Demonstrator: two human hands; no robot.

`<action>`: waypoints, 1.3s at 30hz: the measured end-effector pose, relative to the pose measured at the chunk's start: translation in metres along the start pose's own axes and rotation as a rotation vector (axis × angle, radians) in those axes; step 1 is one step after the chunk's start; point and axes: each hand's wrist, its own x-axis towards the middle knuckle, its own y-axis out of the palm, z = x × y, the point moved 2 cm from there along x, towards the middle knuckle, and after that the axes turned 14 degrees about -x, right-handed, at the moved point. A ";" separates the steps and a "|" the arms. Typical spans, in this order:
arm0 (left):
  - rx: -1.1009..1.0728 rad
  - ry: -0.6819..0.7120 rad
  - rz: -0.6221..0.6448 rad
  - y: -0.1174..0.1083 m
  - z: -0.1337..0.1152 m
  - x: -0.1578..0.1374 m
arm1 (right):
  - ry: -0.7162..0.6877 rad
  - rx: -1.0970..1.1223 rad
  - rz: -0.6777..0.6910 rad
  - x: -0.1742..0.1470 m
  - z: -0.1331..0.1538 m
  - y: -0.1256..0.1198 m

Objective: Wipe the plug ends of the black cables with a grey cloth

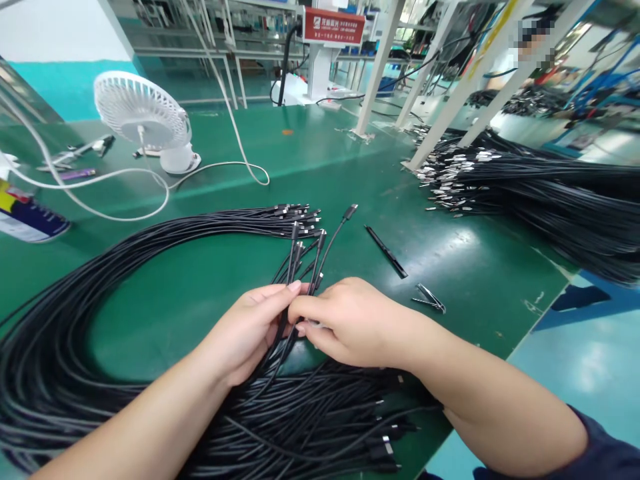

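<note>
My left hand (260,313) is closed around a few black cables (293,257), their connector ends pointing up and away from me. Beside it, my right hand (345,320) pinches cables from the same group, its fingers touching those of the left. One cable with a connector (350,212) leans out to the upper right. Under and around both hands lies a big looped bundle of black cables (55,327), one set of ends at the back and another at the front right. My fingers partly hide the held stretch of cable.
A black pen-like tool (386,251) and nail clippers (429,298) lie right of my hands. A white fan (143,117) with a white cord stands at back left, near a can (33,217). Another cable pile (540,193) rests at right, by metal posts (445,87).
</note>
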 end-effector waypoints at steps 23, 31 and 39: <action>-0.040 -0.014 -0.065 -0.005 0.000 0.004 | -0.063 0.039 0.040 -0.003 -0.002 0.001; 0.080 0.003 -0.020 0.000 0.001 0.002 | -0.170 0.093 -0.324 0.000 0.002 0.008; 0.101 -0.025 0.029 0.001 0.001 0.002 | -0.081 0.194 -0.441 0.002 0.002 0.008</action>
